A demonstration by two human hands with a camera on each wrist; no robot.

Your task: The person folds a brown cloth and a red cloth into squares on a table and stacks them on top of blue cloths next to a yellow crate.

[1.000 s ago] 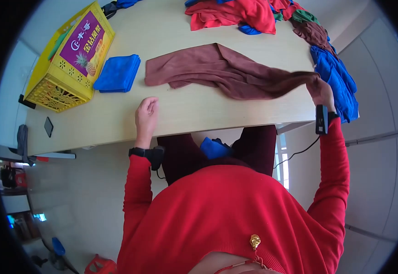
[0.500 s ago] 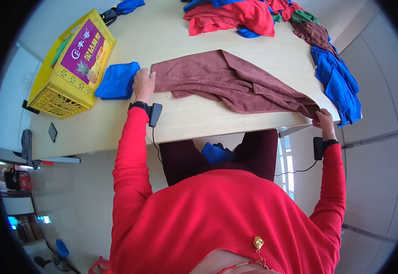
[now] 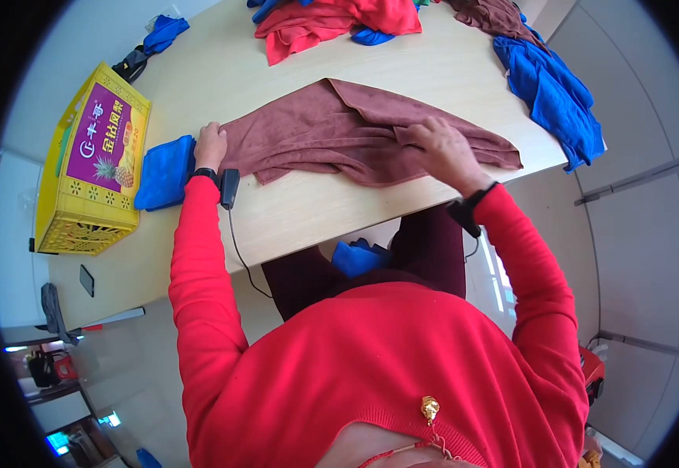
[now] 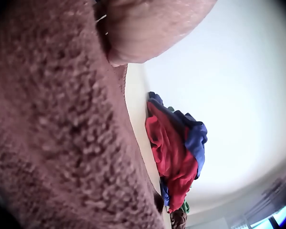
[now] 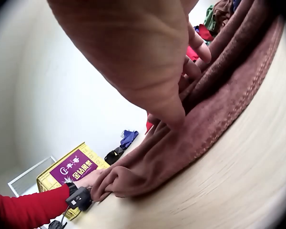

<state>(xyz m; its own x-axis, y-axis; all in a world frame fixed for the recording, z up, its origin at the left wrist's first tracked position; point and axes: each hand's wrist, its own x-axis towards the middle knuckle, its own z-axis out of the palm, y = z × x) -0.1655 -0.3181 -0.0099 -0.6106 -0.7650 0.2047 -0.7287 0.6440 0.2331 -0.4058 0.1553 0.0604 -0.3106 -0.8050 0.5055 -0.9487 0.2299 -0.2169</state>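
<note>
Left hand [image 3: 212, 146] touches brown cloth [image 3: 293, 125], grip unclear; right hand [image 3: 447, 152] touches it, fingers relaxed. Yellow crate [image 3: 90, 209] reads "金钻凤梨".

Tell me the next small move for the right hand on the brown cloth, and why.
I'd smooth the brown cloth flat toward its right end with the right hand: loose folds bunch around that hand, and the left hand sits at the cloth's left end, where it could probably steady it.
</note>
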